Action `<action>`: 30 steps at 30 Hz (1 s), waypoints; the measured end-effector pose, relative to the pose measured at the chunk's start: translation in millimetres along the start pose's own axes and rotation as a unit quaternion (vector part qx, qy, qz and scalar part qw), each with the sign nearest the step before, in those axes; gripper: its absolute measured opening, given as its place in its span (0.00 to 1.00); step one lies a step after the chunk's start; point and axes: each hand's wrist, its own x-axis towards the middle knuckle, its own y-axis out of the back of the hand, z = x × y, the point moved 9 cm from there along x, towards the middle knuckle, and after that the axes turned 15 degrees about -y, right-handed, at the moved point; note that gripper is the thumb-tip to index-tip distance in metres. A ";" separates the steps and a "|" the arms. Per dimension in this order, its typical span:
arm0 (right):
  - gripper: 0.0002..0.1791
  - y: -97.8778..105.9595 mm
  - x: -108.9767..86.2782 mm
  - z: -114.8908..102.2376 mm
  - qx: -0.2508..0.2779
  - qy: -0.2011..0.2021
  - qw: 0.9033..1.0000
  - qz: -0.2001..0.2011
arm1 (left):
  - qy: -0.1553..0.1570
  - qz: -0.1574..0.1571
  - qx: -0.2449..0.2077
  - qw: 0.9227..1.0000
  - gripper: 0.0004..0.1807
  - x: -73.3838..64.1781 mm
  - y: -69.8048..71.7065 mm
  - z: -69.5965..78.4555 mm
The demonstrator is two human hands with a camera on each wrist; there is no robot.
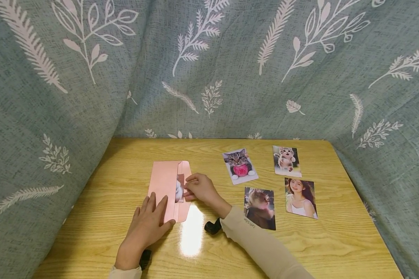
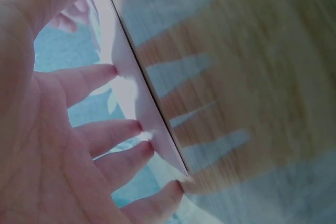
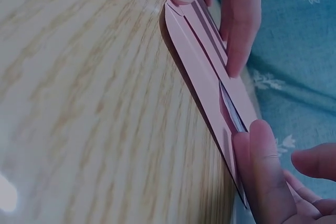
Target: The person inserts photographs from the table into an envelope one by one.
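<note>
A pink envelope (image 1: 160, 176) lies on the table with its flap side toward the right. Part of a photo (image 1: 179, 189) shows at its opening; the rest is hidden inside. My left hand (image 1: 144, 223) is spread over the envelope's lower left, its fingertips pressing on the paper, as the left wrist view also shows along the envelope (image 2: 137, 100). At the opening, my right hand (image 1: 204, 192) pinches the photo's outer edge between thumb and finger. In the right wrist view, a sliver of the photo (image 3: 231, 109) stands between the envelope's layers.
To the right lie a cat photo with a pink ball (image 1: 238, 166), a kitten photo (image 1: 287, 161), a portrait photo (image 1: 301, 197) and a dark cat photo (image 1: 260, 209), the last partly behind my right sleeve (image 1: 255, 236). A leaf-patterned curtain (image 1: 230, 104) borders the table.
</note>
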 end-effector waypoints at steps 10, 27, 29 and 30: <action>0.11 -7.4 2.6 1.5 0.014 0.002 1.000 -0.003 | -0.001 0.005 0.004 1.000 0.43 -0.8 1.6 1.0; 0.12 -17.8 4.5 0.0 0.022 0.008 1.000 -0.010 | -0.004 0.002 0.011 1.000 0.43 -1.0 2.5 2.6; 0.11 -18.5 4.4 -0.7 0.017 0.010 1.000 -0.009 | -0.004 0.000 0.009 1.000 0.43 -1.0 2.5 2.8; 0.11 -18.8 4.2 -1.1 0.015 0.011 1.000 -0.009 | -0.004 -0.001 0.009 1.000 0.43 -1.0 2.6 2.9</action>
